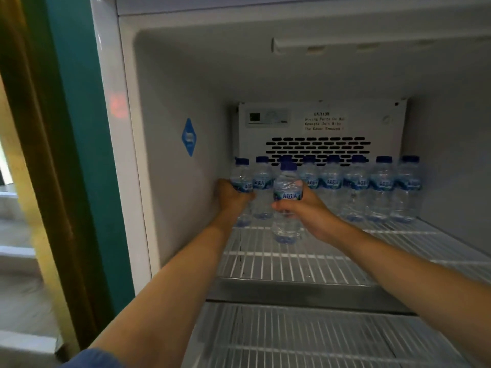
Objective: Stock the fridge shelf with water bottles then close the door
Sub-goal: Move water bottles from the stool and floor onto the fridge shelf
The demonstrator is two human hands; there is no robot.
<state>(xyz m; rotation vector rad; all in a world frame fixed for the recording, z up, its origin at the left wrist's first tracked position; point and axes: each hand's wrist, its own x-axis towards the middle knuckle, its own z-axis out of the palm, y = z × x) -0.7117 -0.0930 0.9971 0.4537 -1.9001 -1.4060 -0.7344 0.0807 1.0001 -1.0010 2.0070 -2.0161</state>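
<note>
Several small clear water bottles (356,187) with blue caps and blue labels stand in a row along the back of a white wire fridge shelf (292,264). My left hand (231,195) grips the leftmost bottle (241,179) of that row, close to the fridge's left wall. My right hand (305,208) holds another bottle (287,200) upright in front of the row, its base at or just above the wire shelf. The fridge door is out of view.
A white panel with black vent slots (318,151) and a caution label sits behind the row. A second wire shelf (305,335) lies below. The fridge's left wall (172,168) carries a blue diamond sticker (189,136). A teal and yellow frame (74,155) stands at far left.
</note>
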